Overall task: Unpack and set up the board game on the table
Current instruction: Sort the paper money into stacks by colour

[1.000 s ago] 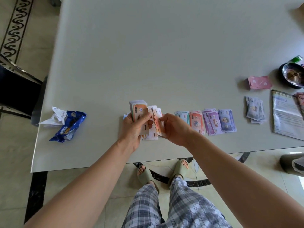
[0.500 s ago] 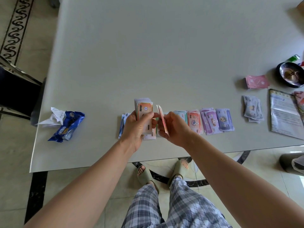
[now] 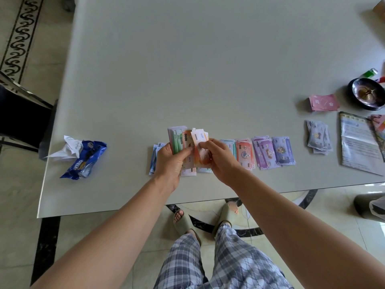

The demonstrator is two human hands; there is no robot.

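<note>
My left hand (image 3: 170,161) grips a stack of play money (image 3: 179,140), green and orange notes showing on top. My right hand (image 3: 218,159) pinches an orange note (image 3: 199,149) at the stack's right side. Under my hands lie sorted piles on the grey table (image 3: 187,69): a blue pile (image 3: 153,157) at the left and a pale pile partly hidden. To the right sit a teal pile (image 3: 229,146), an orange pile (image 3: 244,153), a pink-purple pile (image 3: 264,152) and a lilac pile (image 3: 283,151).
Farther right lie a grey note pile (image 3: 318,139), pink cards (image 3: 324,102), a rules sheet (image 3: 358,147) and a dark metal bowl (image 3: 366,93). A blue snack wrapper (image 3: 85,161) with crumpled paper sits near the table's left edge. A dark chair (image 3: 18,119) stands at the left.
My right hand came back to the stack and now pinches an orange note against it; half a second ago it held a note edge-on beside the stack. A green note now shows.
</note>
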